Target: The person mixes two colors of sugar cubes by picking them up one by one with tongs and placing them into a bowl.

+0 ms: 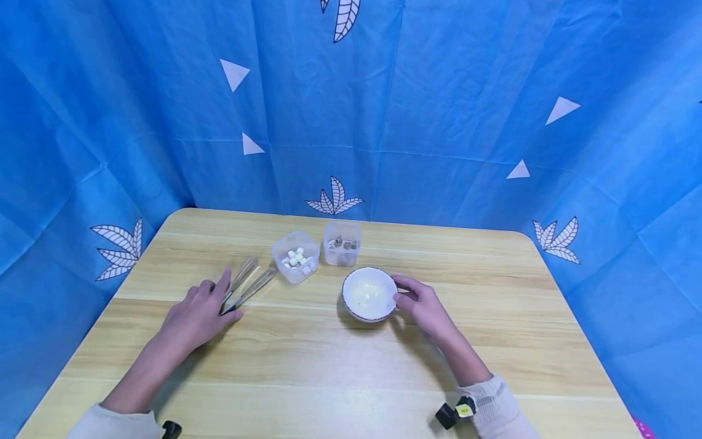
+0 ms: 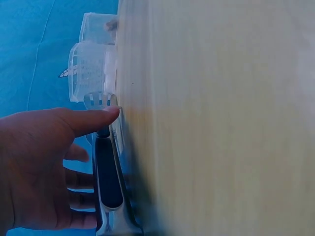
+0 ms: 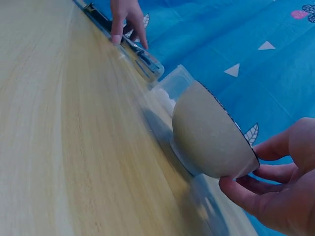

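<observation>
My right hand (image 1: pixel 425 305) pinches the right rim of a white bowl (image 1: pixel 368 294) with a dark speckled edge, thumb and fingers on its side in the right wrist view. Whether the bowl's foot rests on the table or sits slightly above it, I cannot tell. Over on the left, my left hand (image 1: pixel 197 314) straddles the handle part of metal tongs (image 1: pixel 253 289) with a dark grip (image 2: pixel 109 172). Its thumb (image 2: pixel 91 121) is straight, the other fingers lie on the far side, and the tongs' arms are spread apart.
Beyond the tongs' tips stands a clear plastic container (image 1: pixel 280 251) with small white pieces (image 1: pixel 297 257). Just right of it, another clear container (image 1: pixel 341 230) holds small brown pieces (image 1: pixel 344 244). A blue curtain (image 1: pixel 384 122) hangs behind the wooden table (image 1: pixel 307 378).
</observation>
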Available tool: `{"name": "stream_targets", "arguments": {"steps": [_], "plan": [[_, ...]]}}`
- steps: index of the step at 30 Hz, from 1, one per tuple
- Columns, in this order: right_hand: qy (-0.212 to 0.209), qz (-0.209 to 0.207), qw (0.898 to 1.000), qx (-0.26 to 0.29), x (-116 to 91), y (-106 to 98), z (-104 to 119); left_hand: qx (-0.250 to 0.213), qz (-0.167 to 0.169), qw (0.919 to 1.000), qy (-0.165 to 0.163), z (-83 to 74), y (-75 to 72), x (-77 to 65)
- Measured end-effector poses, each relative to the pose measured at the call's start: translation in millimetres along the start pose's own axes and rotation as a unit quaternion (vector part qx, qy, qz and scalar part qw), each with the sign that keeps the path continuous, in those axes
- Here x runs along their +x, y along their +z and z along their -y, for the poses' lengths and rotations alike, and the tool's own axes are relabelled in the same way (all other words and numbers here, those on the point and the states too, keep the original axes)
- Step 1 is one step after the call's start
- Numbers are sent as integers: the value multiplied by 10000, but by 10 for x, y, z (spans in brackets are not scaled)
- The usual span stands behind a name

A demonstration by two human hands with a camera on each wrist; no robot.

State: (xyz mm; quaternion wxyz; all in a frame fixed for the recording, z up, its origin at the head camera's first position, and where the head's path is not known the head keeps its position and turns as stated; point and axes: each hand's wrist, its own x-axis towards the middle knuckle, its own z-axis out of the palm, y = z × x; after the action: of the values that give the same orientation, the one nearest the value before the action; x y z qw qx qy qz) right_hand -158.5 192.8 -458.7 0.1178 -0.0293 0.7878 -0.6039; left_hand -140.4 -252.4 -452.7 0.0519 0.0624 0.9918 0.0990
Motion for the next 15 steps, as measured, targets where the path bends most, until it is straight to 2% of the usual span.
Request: {"name": "stream_targets", "arguments": {"steps": [7, 15], "plan": [[161, 221, 9973, 681, -4, -26, 4, -8, 169, 9999, -17, -6, -15, 21], [360, 235, 9943, 973, 7, -33, 35, -136, 397, 9991, -98, -17, -35, 40]]}}
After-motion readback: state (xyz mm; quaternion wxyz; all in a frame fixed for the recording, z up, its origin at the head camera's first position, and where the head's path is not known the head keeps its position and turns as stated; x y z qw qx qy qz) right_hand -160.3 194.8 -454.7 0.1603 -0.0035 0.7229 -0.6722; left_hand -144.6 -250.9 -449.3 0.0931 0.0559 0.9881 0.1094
